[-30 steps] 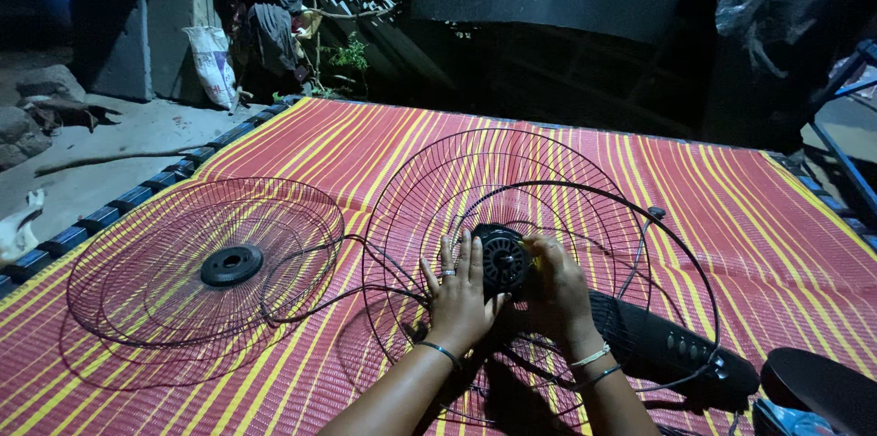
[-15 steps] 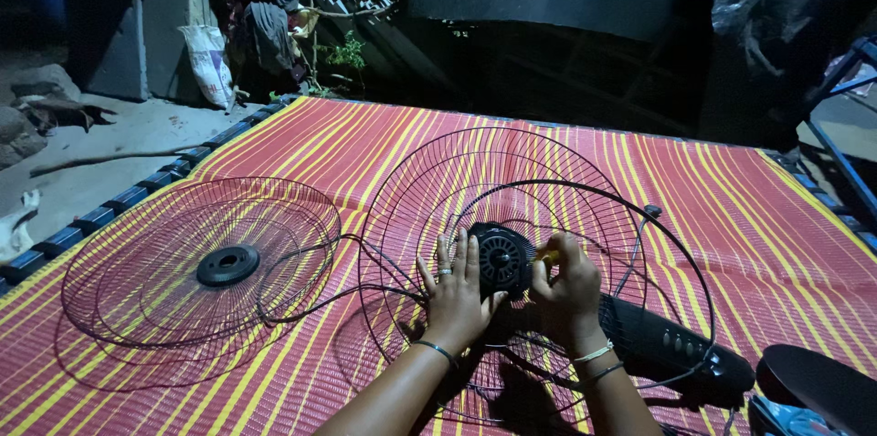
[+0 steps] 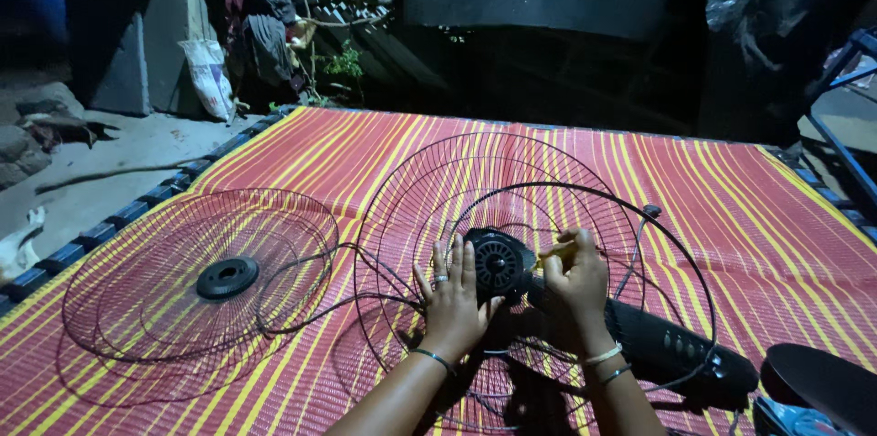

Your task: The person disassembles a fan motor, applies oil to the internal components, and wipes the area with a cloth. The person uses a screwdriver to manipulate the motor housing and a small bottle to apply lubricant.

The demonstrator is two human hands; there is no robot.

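Note:
A black fan motor housing (image 3: 495,264) lies on a red and yellow striped mat (image 3: 731,217), with its rear wire guard (image 3: 493,171) standing around it. My left hand (image 3: 452,299) rests flat against the motor's left side, fingers spread. My right hand (image 3: 577,276) grips the motor's right side, pinching a small yellowish piece (image 3: 554,252). The fan's dark stand with buttons (image 3: 671,345) stretches away to the right. A separate front wire guard (image 3: 196,294) with a black centre disc (image 3: 227,277) lies flat on the left.
A black cord (image 3: 356,294) runs from the motor over the left guard. A dark round base (image 3: 822,381) sits at the bottom right. Beyond the mat are a concrete floor (image 3: 100,171), a white sack (image 3: 210,75), piled clutter and a blue metal frame (image 3: 845,126).
The view has shifted slightly. My hands stay on the motor, the right hand turning a little at its side. Both guards have kept their places.

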